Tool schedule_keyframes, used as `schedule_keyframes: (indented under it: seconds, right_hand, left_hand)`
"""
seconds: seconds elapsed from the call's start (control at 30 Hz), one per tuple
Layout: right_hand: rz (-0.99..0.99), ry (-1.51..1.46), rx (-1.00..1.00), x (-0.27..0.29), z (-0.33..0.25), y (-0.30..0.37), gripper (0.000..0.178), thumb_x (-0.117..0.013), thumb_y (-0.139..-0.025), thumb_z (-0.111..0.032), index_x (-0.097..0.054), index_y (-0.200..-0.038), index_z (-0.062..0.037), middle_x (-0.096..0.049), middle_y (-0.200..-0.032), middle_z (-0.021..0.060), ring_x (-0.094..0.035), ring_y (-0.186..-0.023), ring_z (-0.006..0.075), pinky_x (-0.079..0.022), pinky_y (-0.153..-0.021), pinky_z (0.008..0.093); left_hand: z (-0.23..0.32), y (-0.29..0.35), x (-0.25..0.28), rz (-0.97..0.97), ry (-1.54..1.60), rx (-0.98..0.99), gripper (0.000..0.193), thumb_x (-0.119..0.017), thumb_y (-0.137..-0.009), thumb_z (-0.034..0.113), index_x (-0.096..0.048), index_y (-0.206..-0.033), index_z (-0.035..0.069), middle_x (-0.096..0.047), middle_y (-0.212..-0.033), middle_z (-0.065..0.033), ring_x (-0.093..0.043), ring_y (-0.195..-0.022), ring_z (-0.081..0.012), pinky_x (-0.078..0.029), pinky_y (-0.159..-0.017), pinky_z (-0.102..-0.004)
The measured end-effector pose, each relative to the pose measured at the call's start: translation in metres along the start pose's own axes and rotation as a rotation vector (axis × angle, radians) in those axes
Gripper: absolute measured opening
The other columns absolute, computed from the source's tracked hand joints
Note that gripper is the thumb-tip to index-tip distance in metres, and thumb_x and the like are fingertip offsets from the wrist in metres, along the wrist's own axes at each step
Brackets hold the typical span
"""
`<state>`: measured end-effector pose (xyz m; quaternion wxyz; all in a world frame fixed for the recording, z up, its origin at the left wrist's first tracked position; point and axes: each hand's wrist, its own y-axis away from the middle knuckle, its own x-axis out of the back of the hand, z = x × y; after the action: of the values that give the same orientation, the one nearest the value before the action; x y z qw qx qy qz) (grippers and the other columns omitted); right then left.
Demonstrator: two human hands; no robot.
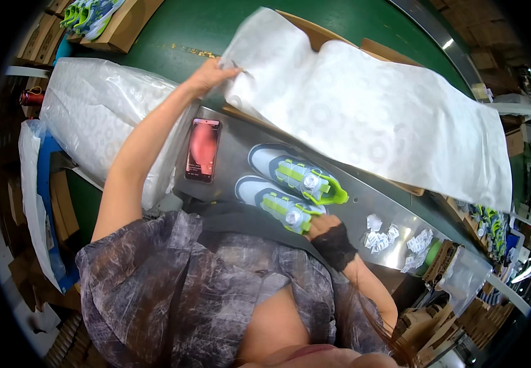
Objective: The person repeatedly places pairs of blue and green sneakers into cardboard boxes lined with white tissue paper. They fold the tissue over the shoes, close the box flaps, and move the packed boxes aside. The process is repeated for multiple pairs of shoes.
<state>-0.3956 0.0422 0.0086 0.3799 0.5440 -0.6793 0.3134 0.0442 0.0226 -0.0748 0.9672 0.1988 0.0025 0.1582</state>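
My left hand (pixel 209 76) pinches the near left edge of a large white tissue sheet (pixel 351 98). The sheet lies spread over an open cardboard box (pixel 305 27), whose brown rim shows at the back and along the near side. Two light blue sneakers with lime green trim lie side by side on the metal worktop, toes to the left. My right hand (pixel 326 228), in a dark wrist wrap, is closed at the heel end of the nearer sneaker (pixel 271 199). The farther sneaker (pixel 293 172) rests untouched beside it.
Left of the sneakers lies a phone (pixel 203 150) with its screen lit. A plastic-wrapped stack of white paper (pixel 106 104) stands at the left. Small white packets (pixel 380 239) are scattered at the right. More sneakers (pixel 91 15) sit in a box at the far left.
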Motion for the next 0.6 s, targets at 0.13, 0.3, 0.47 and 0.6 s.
schedule_keyframes:
  seconds: [0.13,0.3,0.47,0.6]
  right_hand:
    - [-0.249,0.027,-0.080,-0.006,-0.007,-0.006,0.013,-0.058,-0.070,-0.016,-0.055,-0.075,-0.0043,-0.056,-0.067,0.0108,-0.057,-0.063,0.0275,-0.044,-0.055,0.0390]
    - [-0.089,0.007,-0.223,-0.020,-0.019,-0.015,0.026,-0.064,-0.070,-0.026,-0.056,-0.074,-0.0010,-0.057,-0.071,0.0158,-0.057,-0.064,0.0313,-0.045,-0.057,0.0404]
    - [0.102,-0.152,-0.333,0.052,-0.007,-0.045,0.026,-0.065,-0.073,-0.027,-0.060,-0.084,-0.0035,-0.060,-0.071,0.0113,-0.058,-0.064,0.0261,-0.046,-0.059,0.0365]
    - [0.692,-0.970,-0.668,0.102,0.020,-0.104,0.026,-0.061,-0.081,-0.025,-0.060,-0.090,-0.0004,-0.059,-0.079,-0.0008,-0.052,-0.070,0.0079,-0.042,-0.064,0.0232]
  left_hand:
    - [-0.013,0.006,-0.051,0.003,0.061,-0.029,0.031,-0.067,-0.078,0.022,-0.060,-0.101,0.002,-0.061,-0.090,-0.0031,-0.056,-0.080,-0.0116,-0.046,-0.073,-0.0266]
    - [0.007,0.000,-0.046,0.322,0.044,-0.262,0.029,-0.061,-0.082,0.027,-0.061,-0.096,0.001,-0.062,-0.080,-0.0028,-0.056,-0.071,-0.0101,-0.045,-0.064,-0.0261]
    - [0.016,0.012,0.001,0.476,-0.380,-0.278,0.032,-0.055,-0.084,0.031,-0.062,-0.093,0.001,-0.064,-0.074,-0.0100,-0.058,-0.070,-0.0148,-0.046,-0.062,-0.0297]
    - [0.036,0.019,0.033,0.420,-0.714,-0.254,0.034,-0.049,-0.085,0.036,-0.062,-0.093,0.005,-0.063,-0.078,-0.0169,-0.062,-0.075,-0.0290,-0.046,-0.066,-0.0345]
